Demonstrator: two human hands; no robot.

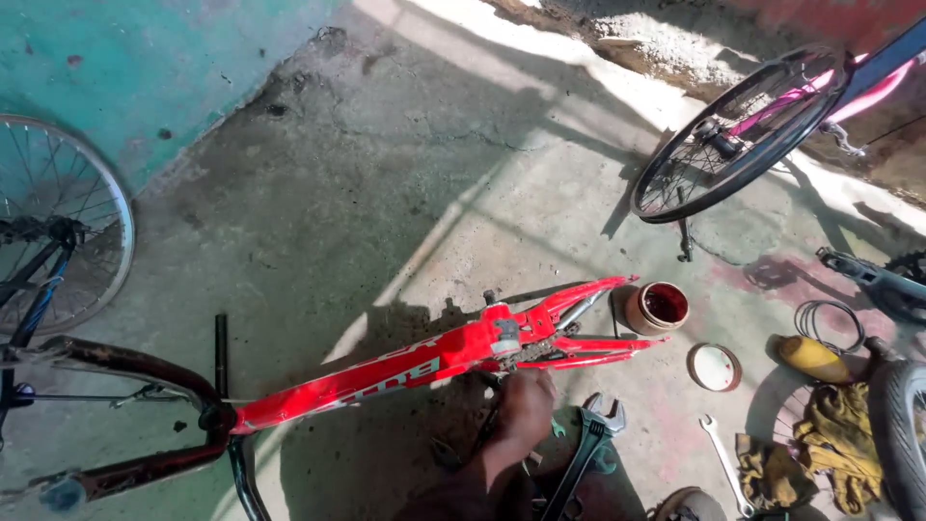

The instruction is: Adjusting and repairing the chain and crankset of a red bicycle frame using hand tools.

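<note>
One hand (526, 405), the right I think, reaches under the red frame (386, 378) lying mid-floor; its grip is hidden, I cannot tell. Better to steady the frame first. A wrench (590, 439) lies just beside.

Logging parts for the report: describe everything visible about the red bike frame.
The red bike frame looks like glossy painted metal with white lettering, lying across the concrete floor. No rear wheel sits between its open stays at the right; its left end meets a dark, rusty fork. One hand reaches up to its bottom bracket area, which looks grimy.
</note>
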